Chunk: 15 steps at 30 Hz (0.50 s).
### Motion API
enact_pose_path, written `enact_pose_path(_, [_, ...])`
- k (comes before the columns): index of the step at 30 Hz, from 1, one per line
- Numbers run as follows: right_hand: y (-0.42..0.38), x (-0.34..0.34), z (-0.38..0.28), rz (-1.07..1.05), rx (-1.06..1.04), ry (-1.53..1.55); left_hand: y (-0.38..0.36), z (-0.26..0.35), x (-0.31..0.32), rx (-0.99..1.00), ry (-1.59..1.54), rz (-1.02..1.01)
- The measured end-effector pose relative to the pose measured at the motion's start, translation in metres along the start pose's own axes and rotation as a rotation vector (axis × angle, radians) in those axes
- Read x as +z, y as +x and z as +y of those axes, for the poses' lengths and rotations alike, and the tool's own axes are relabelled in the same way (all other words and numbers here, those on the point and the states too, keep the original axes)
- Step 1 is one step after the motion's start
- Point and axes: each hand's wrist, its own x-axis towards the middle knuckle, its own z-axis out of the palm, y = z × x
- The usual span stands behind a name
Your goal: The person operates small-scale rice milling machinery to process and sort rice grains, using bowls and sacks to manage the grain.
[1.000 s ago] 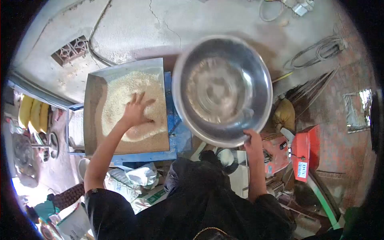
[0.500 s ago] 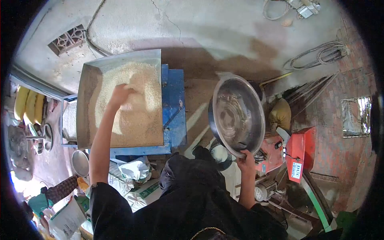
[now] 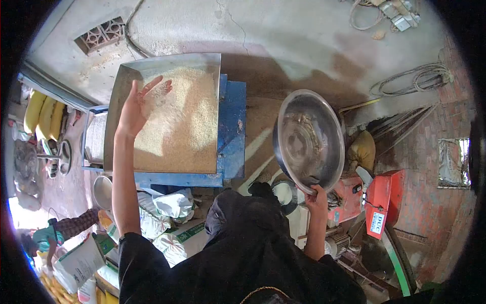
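Gripping the rim of a steel bowl (image 3: 310,139) at its lowest edge, right hand (image 3: 318,198) clenched, bowl tilted on edge above. Likely light but slick and stiff; best taken at the rolled rim. Far to the left, left hand (image 3: 135,107) spread open over loose grain (image 3: 179,126) in a metal hopper (image 3: 115,109).

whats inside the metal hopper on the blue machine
The metal hopper holds a heap of pale grain, banked toward its right side. The open left hand is raised over it. The hopper's floor under the grain is hidden.
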Motion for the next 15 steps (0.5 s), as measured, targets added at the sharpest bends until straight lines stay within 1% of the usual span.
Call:
enact_pose_path(1, [-0.006, 0.007, 0.001, 0.049, -0.022, -0.006, 0.005, -0.002, -0.012, -0.001, 0.0, -0.002])
enact_pose_path(3, [0.004, -0.007, 0.001, 0.042, -0.011, -0.051, 0.02, -0.015, -0.061, -0.036, 1.397, 0.292])
enact_pose_path(4, [0.01, -0.014, 0.001, 0.03, -0.002, -0.098, 0.021, -0.023, -0.076, -0.156, 1.526, 0.436])
enact_pose_path(5, [0.013, -0.019, 0.001, 0.035, -0.008, -0.091, 0.019, -0.028, -0.078, -0.154, 1.528, 0.424])
enact_pose_path(7, [0.015, -0.027, 0.003, 0.061, 0.037, -0.158, 0.015, -0.04, -0.079, -0.562, 1.731, 0.345])
enact_pose_path(8, [0.013, -0.033, 0.006, 0.07, 0.034, -0.15, 0.019, -0.048, -0.084, -0.562, 1.736, 0.331])
enact_pose_path(9, [0.009, -0.04, 0.01, -0.066, -0.063, -0.318, 0.022, -0.057, -0.091, -0.542, 1.654, 0.316])
enact_pose_path(10, [0.008, -0.042, 0.013, -0.136, -0.105, -0.404, 0.021, -0.06, -0.09, -0.525, 1.571, 0.306])
enact_pose_path(11, [0.008, -0.044, 0.015, -0.203, -0.153, -0.486, 0.02, -0.06, -0.089, -0.528, 1.574, 0.305])
enact_pose_path(13, [0.015, -0.033, 0.016, -0.032, 0.067, -0.173, 0.017, -0.055, -0.084, -0.661, 1.532, 0.286])
enact_pose_path(14, [0.015, -0.03, 0.016, -0.035, 0.068, -0.173, 0.015, -0.056, -0.086, -0.66, 1.533, 0.289])
enact_pose_path(15, [0.013, -0.026, 0.018, -0.013, 0.049, -0.175, 0.013, -0.058, -0.09, -0.67, 1.314, 0.244])
